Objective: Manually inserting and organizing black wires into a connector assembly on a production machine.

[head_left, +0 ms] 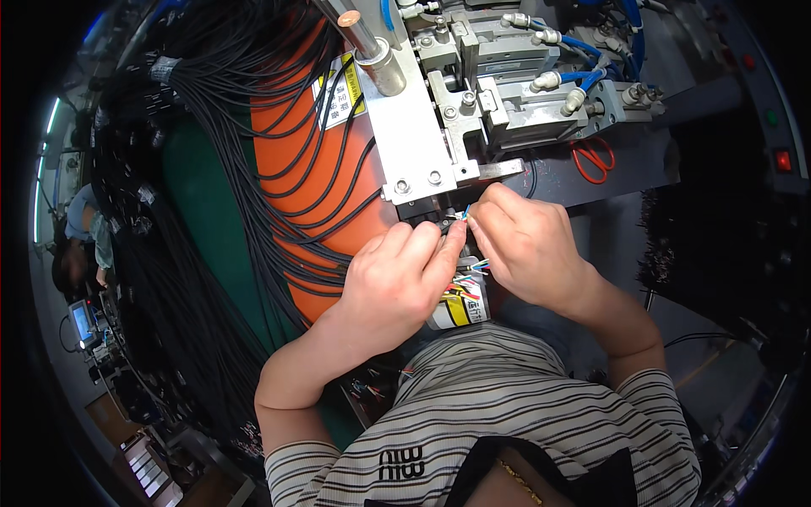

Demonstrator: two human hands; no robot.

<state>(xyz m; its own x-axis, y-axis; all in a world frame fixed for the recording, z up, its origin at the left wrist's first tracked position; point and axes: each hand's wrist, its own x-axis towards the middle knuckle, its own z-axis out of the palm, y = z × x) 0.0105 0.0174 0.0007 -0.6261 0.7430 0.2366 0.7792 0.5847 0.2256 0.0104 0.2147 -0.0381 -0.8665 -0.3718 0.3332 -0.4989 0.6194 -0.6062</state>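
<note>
My left hand (395, 275) is closed, thumb and forefinger pinching a cable end just in front of the metal machine (414, 139). Thin coloured wires (466, 213), blue and white among them, stick out between my fingertips. From the right, my right hand (528, 241) pinches at the same wires, its fingertips almost touching those of the left. The black sheath of this cable is mostly hidden by my left fingers. Below the hands, more stripped wire ends (465, 290) in several colours lie over a yellow and white label (460, 314).
Long black cables (253, 182) fan across an orange surface (291, 173) and a green one (203, 190) at left. Pneumatic cylinders (536, 114) with blue hoses stand at the back. Red-handled scissors (594, 160) lie right of the machine. Another person (83, 224) is at far left.
</note>
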